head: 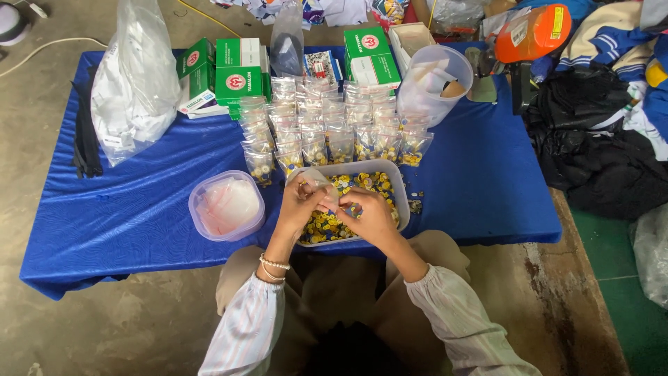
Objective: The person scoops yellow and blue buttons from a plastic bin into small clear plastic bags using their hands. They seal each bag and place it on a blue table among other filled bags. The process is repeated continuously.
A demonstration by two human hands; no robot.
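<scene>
My left hand (300, 202) and my right hand (370, 217) meet over a clear plastic tub (399, 182) filled with small yellow, blue and white buttons (362, 183). Between the fingers of both hands is a small clear plastic bag (325, 186), held open just above the buttons. Whether my right hand also pinches buttons cannot be seen. Beyond the tub, several small filled clear bags (327, 129) lie in rows on the blue cloth (139, 202).
A round clear tub (226, 205) of empty bags sits left of the button tub. Green and white boxes (236, 69), a large white plastic bag (136, 83), a clear bucket (435, 83) and an orange object (532, 31) stand at the back. Dark clothes (598, 153) lie at the right.
</scene>
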